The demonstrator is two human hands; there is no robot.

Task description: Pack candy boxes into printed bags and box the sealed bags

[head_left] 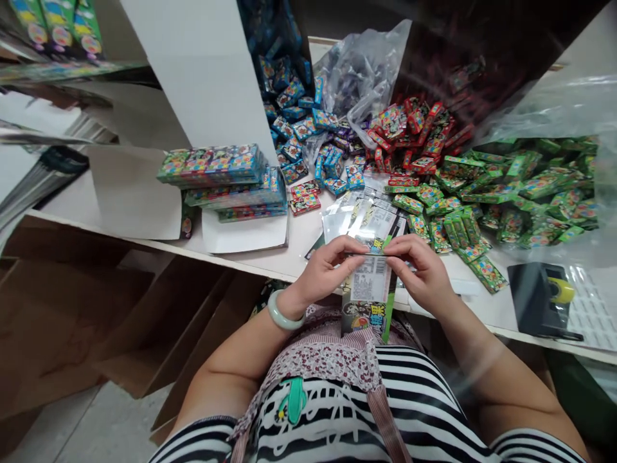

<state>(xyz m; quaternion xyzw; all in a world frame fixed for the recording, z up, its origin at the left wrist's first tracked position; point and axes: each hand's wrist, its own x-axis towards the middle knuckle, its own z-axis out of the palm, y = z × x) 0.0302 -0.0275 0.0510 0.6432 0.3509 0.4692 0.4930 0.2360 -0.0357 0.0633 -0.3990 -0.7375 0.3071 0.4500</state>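
Close to my body, at the table's front edge, my left hand (332, 269) and my right hand (419, 269) pinch the top edge of a printed plastic packet (369, 296) between thumbs and fingers. The packet hangs down over my apron, with a white label and barcode towards me. Just beyond my fingers, more flat printed packets (373, 215) lie fanned on the table. Two small red boxes (304, 197) lie left of them. Loose green boxes (448, 206) are scattered to the right.
Stacked boxes (222, 173) sit on a white tray (245, 238) at the left. Blue boxes (292, 128) and red boxes (414, 128) are heaped behind. A tape dispenser (537, 299) stands at the right. Open cartons (48, 321) are below left.
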